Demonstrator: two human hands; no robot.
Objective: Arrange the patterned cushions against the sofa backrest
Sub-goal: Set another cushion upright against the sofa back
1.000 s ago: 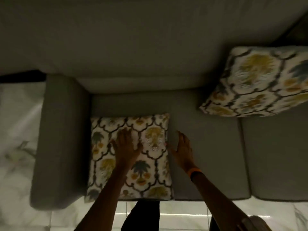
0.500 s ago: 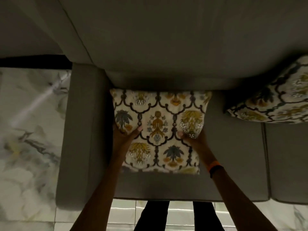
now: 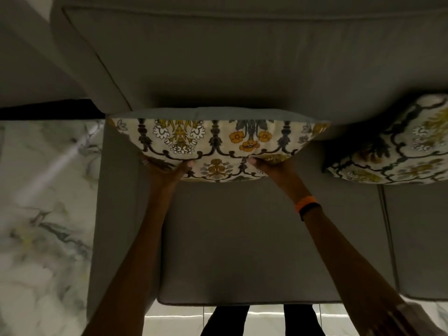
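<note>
A patterned cushion with floral print stands nearly upright against the grey sofa backrest, by the left armrest. My left hand grips its lower left edge, thumb on the front. My right hand, with an orange wristband, grips its lower right edge. A second patterned cushion leans on the backrest at the right, partly cut off by the frame edge.
The grey seat cushion lies below my arms, with a seam to the neighbouring seat at right. The left armrest borders a marble floor. My legs show at the bottom edge.
The cushion went from lying flat on the seat to being lifted by both hands and pushed back and up against the backrest. My view has moved closer to the sofa.
</note>
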